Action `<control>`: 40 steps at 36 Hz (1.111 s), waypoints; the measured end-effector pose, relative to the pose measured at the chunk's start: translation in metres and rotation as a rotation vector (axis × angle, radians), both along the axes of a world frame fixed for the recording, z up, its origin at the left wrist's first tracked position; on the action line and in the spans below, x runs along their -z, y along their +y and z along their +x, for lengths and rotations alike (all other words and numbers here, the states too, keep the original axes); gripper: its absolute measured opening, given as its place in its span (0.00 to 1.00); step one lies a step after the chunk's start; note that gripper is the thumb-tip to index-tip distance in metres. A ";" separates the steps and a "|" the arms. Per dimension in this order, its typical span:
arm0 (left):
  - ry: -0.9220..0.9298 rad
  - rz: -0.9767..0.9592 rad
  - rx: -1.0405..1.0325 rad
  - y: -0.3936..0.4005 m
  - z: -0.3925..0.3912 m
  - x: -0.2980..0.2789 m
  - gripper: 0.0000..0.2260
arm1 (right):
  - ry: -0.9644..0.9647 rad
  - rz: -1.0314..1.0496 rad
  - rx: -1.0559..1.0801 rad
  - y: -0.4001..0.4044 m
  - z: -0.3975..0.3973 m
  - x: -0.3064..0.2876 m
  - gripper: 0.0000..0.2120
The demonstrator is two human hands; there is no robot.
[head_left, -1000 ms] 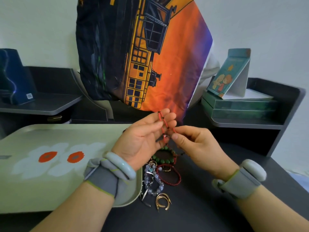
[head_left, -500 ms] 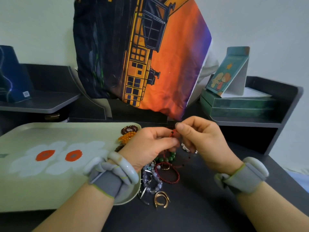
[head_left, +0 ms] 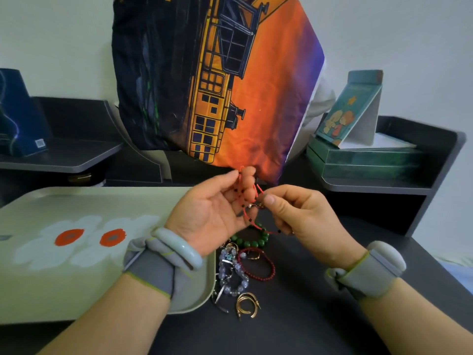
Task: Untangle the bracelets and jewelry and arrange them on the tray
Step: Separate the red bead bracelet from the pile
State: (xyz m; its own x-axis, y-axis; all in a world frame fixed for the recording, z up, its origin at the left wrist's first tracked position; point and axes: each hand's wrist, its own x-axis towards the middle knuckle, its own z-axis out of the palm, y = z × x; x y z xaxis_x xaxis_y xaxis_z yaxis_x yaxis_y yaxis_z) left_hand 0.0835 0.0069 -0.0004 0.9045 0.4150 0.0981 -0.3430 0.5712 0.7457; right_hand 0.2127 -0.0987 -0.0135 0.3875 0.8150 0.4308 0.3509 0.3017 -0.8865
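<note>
A thin red cord bracelet (head_left: 246, 216) with small dark beads is looped over the fingers of my left hand (head_left: 215, 213), held palm up above the desk. My right hand (head_left: 299, 216) pinches the same cord near a small metal charm. Below the hands a tangled pile lies on the dark desk: a green bead bracelet (head_left: 252, 240), a dark red bead bracelet (head_left: 258, 265), a pale crystal bead bracelet (head_left: 231, 275) and gold hoops (head_left: 247, 304). The pale green tray (head_left: 51, 290) with a flower print lies at the left, its right end under my left wrist.
A large cushion (head_left: 217, 80) with an orange and dark print leans upright just behind my hands. Green boxes (head_left: 363, 160) with a card stand on a shelf at the right. A dark blue box (head_left: 18, 116) sits on the left shelf.
My left hand has turned palm up and lifted with the red cord over its fingers. My right hand has shifted right and lower along the cord. The camera view moved slightly.
</note>
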 end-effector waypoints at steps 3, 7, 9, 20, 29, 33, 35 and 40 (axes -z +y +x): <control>-0.050 0.089 0.005 0.002 0.000 0.002 0.17 | -0.029 -0.025 -0.002 0.001 0.000 0.002 0.11; -0.049 0.197 -0.051 -0.002 0.004 0.004 0.27 | -0.084 -0.042 0.000 0.001 0.002 0.005 0.05; -0.048 0.234 -0.087 -0.003 0.006 0.006 0.29 | -0.116 -0.041 -0.002 0.002 0.002 0.007 0.05; 0.260 0.821 -0.310 -0.009 0.013 0.020 0.12 | -0.017 0.035 -0.064 0.001 0.000 0.003 0.04; 0.185 0.669 -0.274 -0.014 0.012 0.015 0.05 | 0.183 0.104 -0.086 0.003 0.007 0.003 0.08; 0.049 0.390 -0.168 -0.011 0.010 0.009 0.05 | 0.217 0.081 -0.047 0.004 0.009 0.002 0.08; 0.027 0.357 -0.126 -0.009 0.009 0.009 0.04 | 0.180 0.050 -0.056 0.004 0.006 0.003 0.06; 0.039 0.293 -0.100 -0.009 0.006 0.007 0.02 | 0.131 0.015 -0.031 0.003 0.003 0.003 0.04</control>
State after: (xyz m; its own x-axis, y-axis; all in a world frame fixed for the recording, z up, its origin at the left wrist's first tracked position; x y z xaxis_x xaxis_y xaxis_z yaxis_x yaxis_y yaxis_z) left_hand 0.0899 -0.0025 -0.0070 0.8658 0.4617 0.1929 -0.3550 0.2950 0.8871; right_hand 0.2161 -0.0953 -0.0169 0.4159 0.8214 0.3902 0.2225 0.3241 -0.9195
